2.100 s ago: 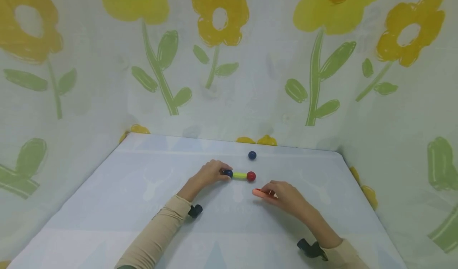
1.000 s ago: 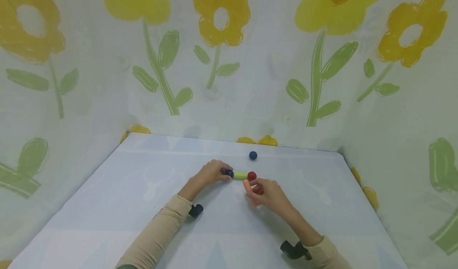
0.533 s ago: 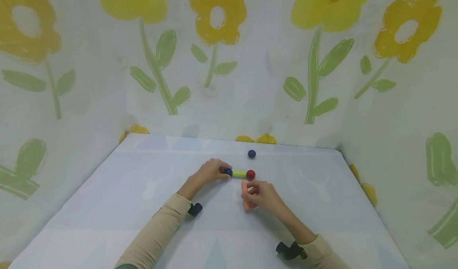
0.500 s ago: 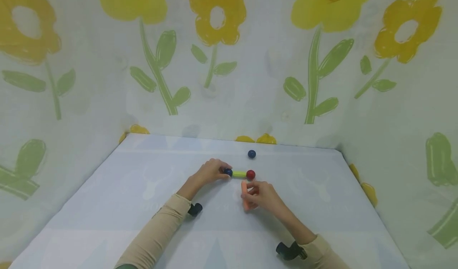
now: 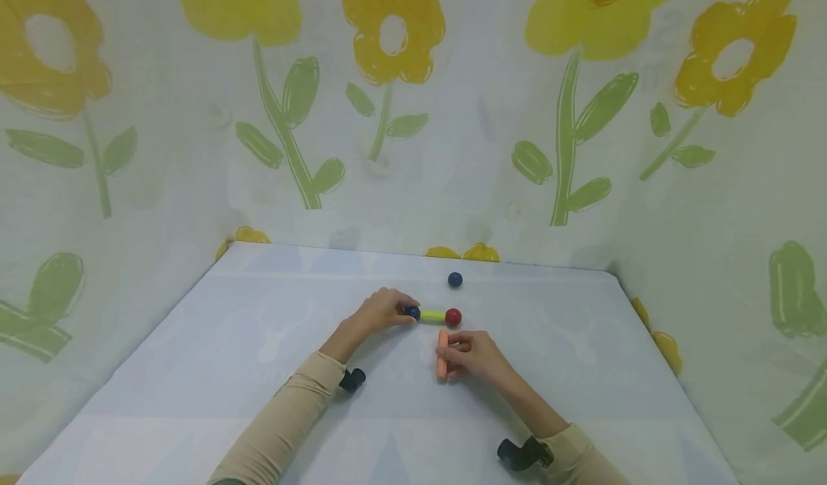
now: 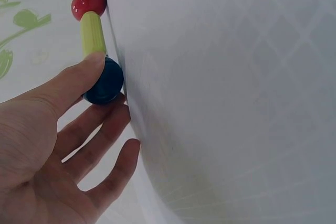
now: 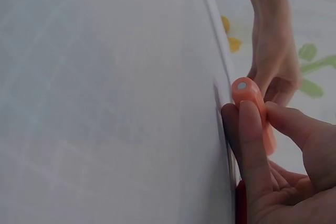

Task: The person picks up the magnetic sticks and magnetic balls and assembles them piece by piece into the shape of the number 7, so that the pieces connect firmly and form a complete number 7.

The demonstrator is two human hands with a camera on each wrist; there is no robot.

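Note:
My left hand (image 5: 380,310) pinches a dark blue ball (image 6: 106,83) between thumb and fingers. That ball joins the left end of a yellow-green magnetic stick (image 5: 432,316), and a glossy red ball (image 5: 454,317) sits at its right end. My right hand (image 5: 479,356) pinches an orange magnetic stick (image 5: 442,359), which points front to back just on the near side of the red ball, apart from it. A silver dot shows on the stick's end in the right wrist view. Beside the right fingers there, a red edge (image 7: 241,203) peeks out, mostly hidden.
A loose dark blue ball (image 5: 455,280) lies toward the back of the white, pale-patterned table (image 5: 310,427). Flower-printed cloth walls (image 5: 465,148) stand behind the table and at both sides. Black camera mounts (image 5: 520,454) hang under the wrists.
My right hand has moved left, turning the orange stick from pointing left to lying front to back. The left hand still holds the blue ball in the same place.

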